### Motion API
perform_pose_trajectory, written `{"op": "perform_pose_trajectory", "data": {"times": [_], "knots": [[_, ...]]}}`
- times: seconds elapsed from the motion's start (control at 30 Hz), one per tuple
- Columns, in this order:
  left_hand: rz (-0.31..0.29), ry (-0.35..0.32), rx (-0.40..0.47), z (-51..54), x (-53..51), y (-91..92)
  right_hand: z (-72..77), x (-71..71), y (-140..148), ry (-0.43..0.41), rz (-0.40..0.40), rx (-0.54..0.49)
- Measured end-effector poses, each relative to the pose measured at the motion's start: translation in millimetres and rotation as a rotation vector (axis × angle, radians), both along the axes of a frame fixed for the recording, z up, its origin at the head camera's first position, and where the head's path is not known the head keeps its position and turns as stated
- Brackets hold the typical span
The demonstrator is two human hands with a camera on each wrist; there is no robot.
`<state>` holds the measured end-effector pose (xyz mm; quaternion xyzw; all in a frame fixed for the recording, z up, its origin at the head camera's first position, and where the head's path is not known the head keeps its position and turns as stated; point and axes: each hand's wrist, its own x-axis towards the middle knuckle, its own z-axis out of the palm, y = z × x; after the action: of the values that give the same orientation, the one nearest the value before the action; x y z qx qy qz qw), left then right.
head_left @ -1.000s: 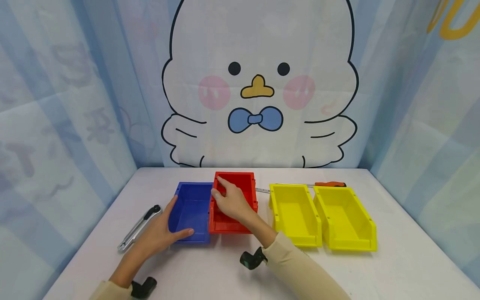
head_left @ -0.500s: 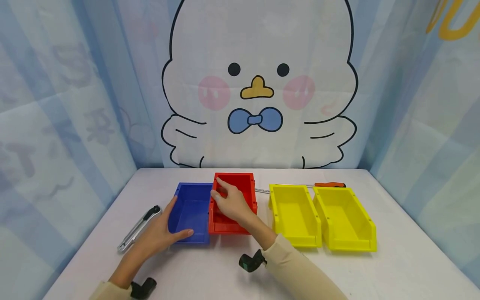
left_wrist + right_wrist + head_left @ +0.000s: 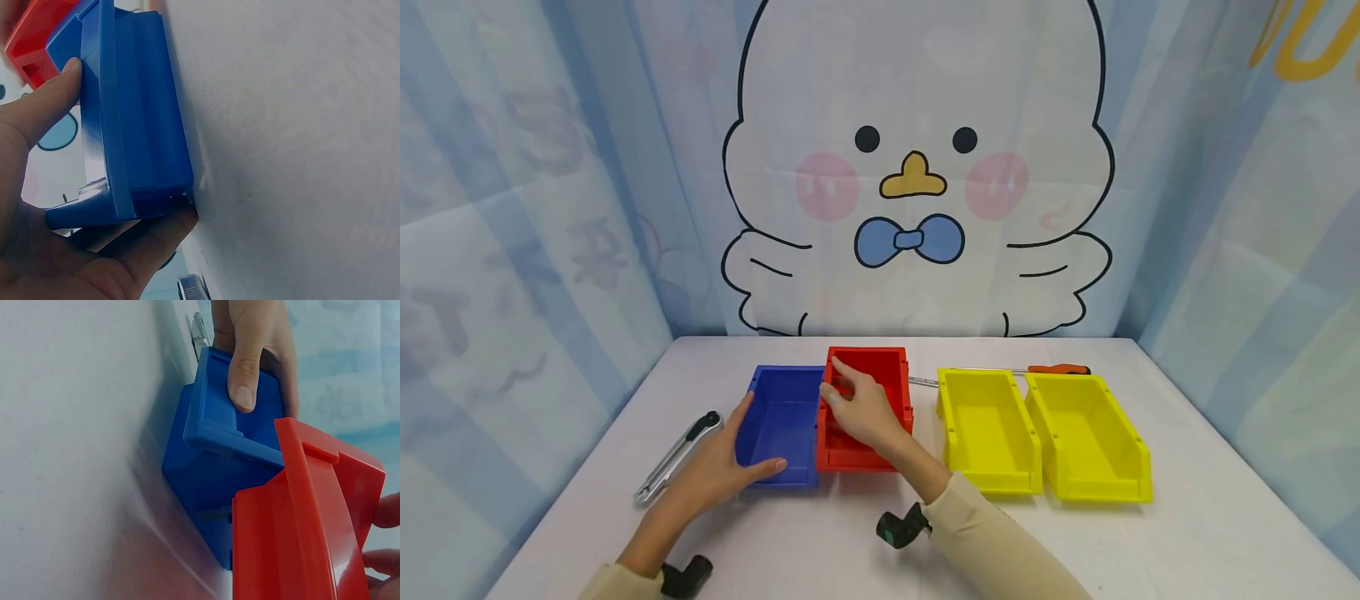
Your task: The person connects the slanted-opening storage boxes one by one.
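The red bin point(image 3: 857, 460) sits at the right side of the blue bin point(image 3: 778, 429), and in the right wrist view its base looks higher than the blue bin's, so you appear to be bearing its weight. With nothing showing inside it and walls that look like moulded plastic, it should feel light and stiff in your fingers, not fragile, though the shiny faces may slip if your skin is dry. Your right hand point(image 3: 868, 412) pinches the red bin's wall nearest the blue bin, thumb and fingers near the rim; part of that hold is hidden, so how deep the fingers reach, and whether the two bins touch along their whole sides, you can't fairly judge from here. A hold on one wall lets the far side sag (a thin rim gives little to resist twist), so gripping near mid-length would likely balance better. Your left hand point(image 3: 718, 467) clasps the blue bin itself, thumb over its front lip, fingers along its left wall, a sound place to steady it. A silver-and-black cutter point(image 3: 677, 458) lies left of the blue bin; two yellow bins point(image 3: 992, 483) stand well to its right.
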<state>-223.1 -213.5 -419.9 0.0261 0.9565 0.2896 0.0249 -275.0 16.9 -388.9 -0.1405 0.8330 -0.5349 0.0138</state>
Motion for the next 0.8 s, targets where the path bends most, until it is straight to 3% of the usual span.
{"op": "perform_pose_trajectory", "data": {"times": [0.8], "knots": [[-0.007, 0.005, -0.001, 0.5, 0.8, 0.1, -7.7, -0.4, 0.6, 0.005, 0.009, -0.016]]}}
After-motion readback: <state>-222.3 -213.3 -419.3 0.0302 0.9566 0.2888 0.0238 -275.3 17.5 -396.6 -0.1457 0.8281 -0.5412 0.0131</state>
